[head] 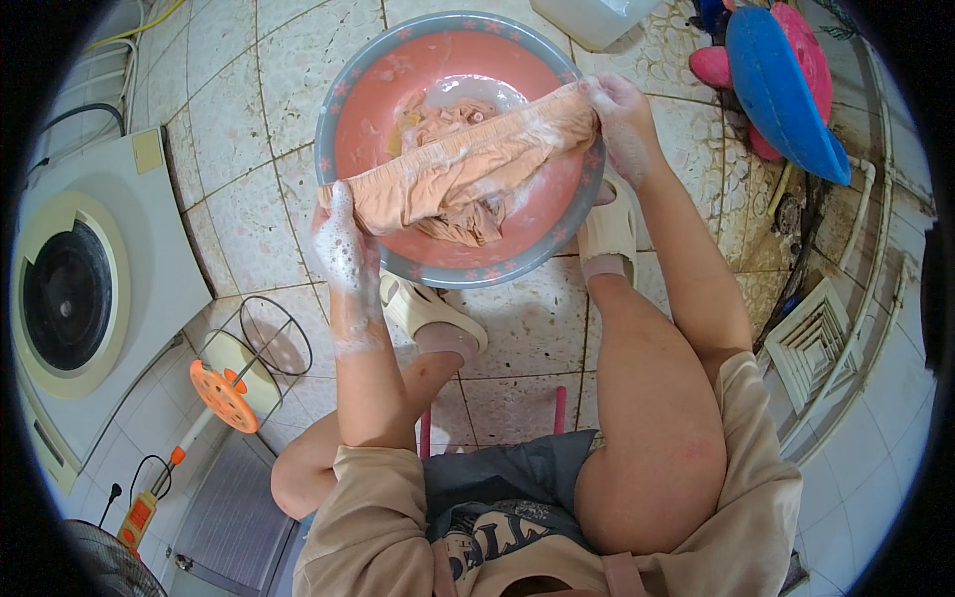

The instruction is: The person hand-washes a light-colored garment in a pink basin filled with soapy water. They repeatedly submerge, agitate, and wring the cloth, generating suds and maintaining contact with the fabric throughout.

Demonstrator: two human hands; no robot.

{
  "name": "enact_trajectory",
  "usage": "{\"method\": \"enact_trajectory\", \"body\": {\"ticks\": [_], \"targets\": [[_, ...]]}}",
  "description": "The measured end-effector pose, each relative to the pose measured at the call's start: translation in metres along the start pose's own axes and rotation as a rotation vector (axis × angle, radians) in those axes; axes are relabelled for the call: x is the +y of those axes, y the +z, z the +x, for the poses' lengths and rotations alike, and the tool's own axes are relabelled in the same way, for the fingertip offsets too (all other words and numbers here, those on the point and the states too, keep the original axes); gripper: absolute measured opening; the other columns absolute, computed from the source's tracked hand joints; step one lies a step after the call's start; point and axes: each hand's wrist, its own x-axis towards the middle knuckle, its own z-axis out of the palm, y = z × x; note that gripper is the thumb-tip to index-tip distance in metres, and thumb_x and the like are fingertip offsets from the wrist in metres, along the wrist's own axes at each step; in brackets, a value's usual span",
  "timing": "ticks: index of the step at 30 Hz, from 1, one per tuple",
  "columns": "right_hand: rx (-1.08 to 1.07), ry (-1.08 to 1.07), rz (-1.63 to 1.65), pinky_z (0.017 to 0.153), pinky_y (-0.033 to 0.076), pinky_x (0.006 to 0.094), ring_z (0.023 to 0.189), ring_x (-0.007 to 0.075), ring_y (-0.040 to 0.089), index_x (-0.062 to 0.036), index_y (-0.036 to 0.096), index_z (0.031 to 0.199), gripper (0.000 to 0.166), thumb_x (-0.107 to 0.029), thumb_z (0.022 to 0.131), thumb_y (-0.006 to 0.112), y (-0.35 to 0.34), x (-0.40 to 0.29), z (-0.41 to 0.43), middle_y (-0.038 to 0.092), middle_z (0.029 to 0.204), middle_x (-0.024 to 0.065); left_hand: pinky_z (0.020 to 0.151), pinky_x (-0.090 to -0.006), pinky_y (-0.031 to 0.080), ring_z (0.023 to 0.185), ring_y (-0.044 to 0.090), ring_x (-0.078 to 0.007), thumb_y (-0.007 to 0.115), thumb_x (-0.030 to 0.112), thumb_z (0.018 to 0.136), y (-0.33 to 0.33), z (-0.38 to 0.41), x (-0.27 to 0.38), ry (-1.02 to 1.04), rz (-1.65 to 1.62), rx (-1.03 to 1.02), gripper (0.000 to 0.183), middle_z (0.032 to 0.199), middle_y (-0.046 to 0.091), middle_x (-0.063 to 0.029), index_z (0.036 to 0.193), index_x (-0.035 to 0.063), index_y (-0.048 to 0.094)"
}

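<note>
A peach-coloured garment (462, 168) with an elastic waistband is stretched between my hands above a round basin (477, 274) with a pink inside and a grey, flower-patterned rim. My left hand (347, 242), thick with soap suds, grips the waistband's left end at the basin's left rim. At the upper right, my right hand (619, 116) grips the other end, with suds on the fingers and wrist. Below the garment, more peach cloth (455, 119) lies bunched in the basin beside a yellowish item (393, 139) and whitish soapy water (477, 89).
My feet in cream clogs (429, 310) flank the basin's near side on stained floor tiles. A washing machine (149, 224) stands left, near an orange-and-white mop-like stand (224, 395). A translucent container (597, 19) and blue and pink plastic basins (783, 93) are at the upper right, near wall pipes.
</note>
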Motion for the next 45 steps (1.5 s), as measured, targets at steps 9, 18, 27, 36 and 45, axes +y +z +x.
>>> {"method": "enact_trajectory", "body": {"ticks": [9, 18, 27, 36, 45], "targets": [[-0.326, -0.13, -0.102, 0.076, 0.045, 0.0276, 0.084, 0.0121, 0.053, -0.0025, 0.053, 0.095, 0.021, -0.023, 0.091, 0.05, 0.026, -0.05, -0.038, 0.057, 0.089, 0.0032, 0.081, -0.0331, 0.05, 0.091, 0.058, -0.0172, 0.048, 0.021, 0.097, -0.022, 0.023, -0.02, 0.277, -0.084, 0.002, 0.019, 0.101, 0.058, -0.0068, 0.111, 0.0078, 0.05], [-0.909, -0.458, -0.279, 0.08, 0.046, 0.0364, 0.082, 0.0325, 0.058, -0.0042, 0.056, 0.102, 0.024, -0.021, 0.086, 0.06, 0.11, -0.069, -0.094, 0.058, 0.087, 0.0134, 0.087, -0.0353, 0.047, 0.097, 0.055, -0.019, 0.046, 0.055, 0.09, 0.039, -0.016, -0.054, -0.365, -0.481, -0.431, 0.061, 0.104, 0.057, -0.0071, 0.128, 0.0072, 0.043], [-0.272, -0.438, -0.246, 0.072, 0.046, 0.0379, 0.081, 0.0272, 0.059, -0.0017, 0.061, 0.092, 0.023, -0.021, 0.08, 0.066, 0.092, -0.032, -0.066, 0.06, 0.087, 0.0173, 0.093, -0.0348, 0.045, 0.105, 0.054, -0.0204, 0.045, 0.068, 0.081, 0.075, -0.028, -0.062, -0.372, -0.728, -0.656, 0.082, 0.111, 0.056, -0.0082, 0.134, 0.0056, 0.038], [-0.394, -0.159, -0.118, 0.084, 0.045, 0.0359, 0.09, 0.0259, 0.059, 0.0068, 0.059, 0.096, 0.029, -0.021, 0.087, 0.06, 0.094, -0.02, -0.065, 0.061, 0.097, 0.0195, 0.108, -0.0404, 0.031, 0.129, 0.039, -0.0274, 0.031, 0.064, 0.09, 0.035, -0.034, -0.044, -0.725, -0.908, -0.426, 0.076, 0.142, 0.039, -0.0098, 0.142, 0.009, 0.029], [-0.313, -0.66, -0.424, 0.077, 0.049, 0.0359, 0.087, 0.0269, 0.062, -0.01, 0.066, 0.091, 0.024, -0.03, 0.078, 0.066, 0.107, -0.034, -0.076, 0.061, 0.097, 0.0159, 0.106, -0.05, 0.032, 0.128, 0.039, -0.0308, 0.032, 0.042, 0.099, 0.078, -0.056, -0.059, -0.421, -0.609, 0.011, 0.048, 0.136, 0.041, -0.0128, 0.135, 0.0111, 0.032]]}}
